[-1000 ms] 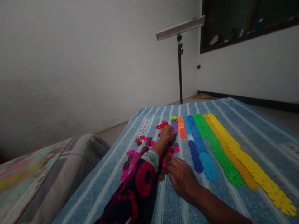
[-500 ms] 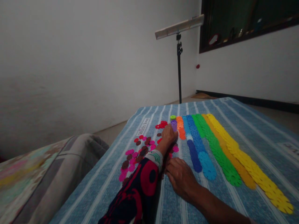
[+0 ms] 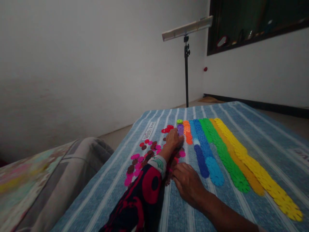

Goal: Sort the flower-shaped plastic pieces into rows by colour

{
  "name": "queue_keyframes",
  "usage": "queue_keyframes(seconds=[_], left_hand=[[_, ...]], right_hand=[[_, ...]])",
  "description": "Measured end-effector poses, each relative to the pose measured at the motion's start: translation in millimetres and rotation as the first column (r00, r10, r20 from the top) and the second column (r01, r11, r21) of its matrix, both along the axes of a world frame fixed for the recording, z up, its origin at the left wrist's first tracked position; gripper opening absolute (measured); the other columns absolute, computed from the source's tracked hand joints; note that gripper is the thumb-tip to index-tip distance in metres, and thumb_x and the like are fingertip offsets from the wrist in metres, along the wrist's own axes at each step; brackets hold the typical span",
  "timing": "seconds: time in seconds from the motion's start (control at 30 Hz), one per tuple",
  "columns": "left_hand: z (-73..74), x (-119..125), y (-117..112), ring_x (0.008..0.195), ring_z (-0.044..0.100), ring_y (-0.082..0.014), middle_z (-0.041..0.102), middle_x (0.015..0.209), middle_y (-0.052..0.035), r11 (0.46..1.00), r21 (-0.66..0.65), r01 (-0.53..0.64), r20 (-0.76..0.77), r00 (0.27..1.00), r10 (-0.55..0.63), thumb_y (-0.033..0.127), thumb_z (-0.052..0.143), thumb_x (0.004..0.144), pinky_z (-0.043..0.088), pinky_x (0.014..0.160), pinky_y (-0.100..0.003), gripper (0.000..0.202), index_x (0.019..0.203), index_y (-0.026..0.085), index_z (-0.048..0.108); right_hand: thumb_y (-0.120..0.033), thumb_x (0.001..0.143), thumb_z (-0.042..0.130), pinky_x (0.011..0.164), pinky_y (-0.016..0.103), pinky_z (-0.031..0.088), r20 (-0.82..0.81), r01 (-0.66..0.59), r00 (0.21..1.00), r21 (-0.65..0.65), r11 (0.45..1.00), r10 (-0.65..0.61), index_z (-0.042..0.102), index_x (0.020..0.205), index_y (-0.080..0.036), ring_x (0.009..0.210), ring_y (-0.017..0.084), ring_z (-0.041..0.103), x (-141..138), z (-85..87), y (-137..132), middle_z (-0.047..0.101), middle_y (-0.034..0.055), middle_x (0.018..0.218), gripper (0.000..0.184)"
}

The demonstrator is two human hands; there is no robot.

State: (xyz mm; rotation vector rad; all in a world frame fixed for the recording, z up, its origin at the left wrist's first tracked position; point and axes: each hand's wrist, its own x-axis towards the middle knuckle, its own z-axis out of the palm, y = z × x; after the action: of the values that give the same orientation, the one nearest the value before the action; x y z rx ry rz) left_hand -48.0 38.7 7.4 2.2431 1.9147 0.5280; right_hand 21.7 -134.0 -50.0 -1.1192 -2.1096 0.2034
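Note:
My left hand [image 3: 173,139] reaches forward in a red-and-black patterned sleeve [image 3: 142,199], its fingers curled down on the short purple row of discs [image 3: 180,130]. I cannot make out what the fingers hold. My right hand [image 3: 187,183] lies nearer to me, knuckles up and fingers bent, beside loose brown and pink discs [image 3: 140,161] scattered on the blue striped cloth [image 3: 120,190]. Long rows of flat toothed discs run away from me: orange [image 3: 187,131], blue [image 3: 205,154], green [image 3: 224,154], amber [image 3: 243,169] and yellow [image 3: 263,177]. A single lime disc [image 3: 179,121] tops the purple row.
A few red discs [image 3: 167,129] lie at the far left of the rows. A black stand with a light bar [image 3: 186,64] rises beyond the cloth's far edge. A grey cushion [image 3: 70,174] sits to the left. A dark window [image 3: 256,22] is in the right wall.
Both hands stay almost where they were. The left hand has shifted slightly along the purple row; the right hand has edged a little forward. The view wobbles a little.

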Motion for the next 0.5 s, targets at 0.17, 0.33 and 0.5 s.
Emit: queue_keyframes(seconds=[0.17, 0.33, 0.5], left_hand=[[9.8, -41, -17, 0.104, 0.063, -0.0237, 0.069, 0.111, -0.0128, 0.997, 0.064, 0.05, 0.007, 0.999, -0.051, 0.029, 0.058, 0.086, 0.047, 0.092, -0.033, 0.04, 0.122, 0.011, 0.06], [11.9, -100, -51, 0.097, 0.063, -0.022, 0.069, 0.103, -0.0085, 0.996, 0.086, 0.01, -0.049, 0.999, -0.006, 0.024, 0.056, 0.086, 0.046, 0.088, -0.032, 0.025, 0.106, 0.016, 0.068], [9.5, -155, -88, 0.093, 0.063, -0.0199, 0.068, 0.101, -0.007, 0.996, 0.085, -0.029, -0.054, 0.998, 0.034, 0.028, 0.056, 0.086, 0.047, 0.084, -0.03, 0.022, 0.102, 0.018, 0.069]], right_hand=[[-0.006, 0.086, 0.057, 0.081, 0.035, 0.044, 0.019, 0.005, 1.0, 0.001, 1.0, -0.005, 0.065, 0.087, -0.018, 0.091, 0.022, 0.054, 0, 2.7, -2, 0.063, 0.0065, 0.092, 0.014], [-0.006, 0.087, 0.055, 0.08, 0.035, 0.044, 0.013, -0.016, 1.0, 0.008, 1.0, 0.016, 0.064, 0.088, -0.018, 0.09, 0.021, 0.055, 3, 3.8, -3, 0.063, 0.006, 0.091, 0.016], [-0.008, 0.088, 0.052, 0.078, 0.036, 0.045, 0.019, -0.015, 1.0, 0.039, 0.999, 0.014, 0.064, 0.085, -0.019, 0.087, 0.021, 0.057, 5, -0.1, -3, 0.064, 0.006, 0.089, 0.016]])
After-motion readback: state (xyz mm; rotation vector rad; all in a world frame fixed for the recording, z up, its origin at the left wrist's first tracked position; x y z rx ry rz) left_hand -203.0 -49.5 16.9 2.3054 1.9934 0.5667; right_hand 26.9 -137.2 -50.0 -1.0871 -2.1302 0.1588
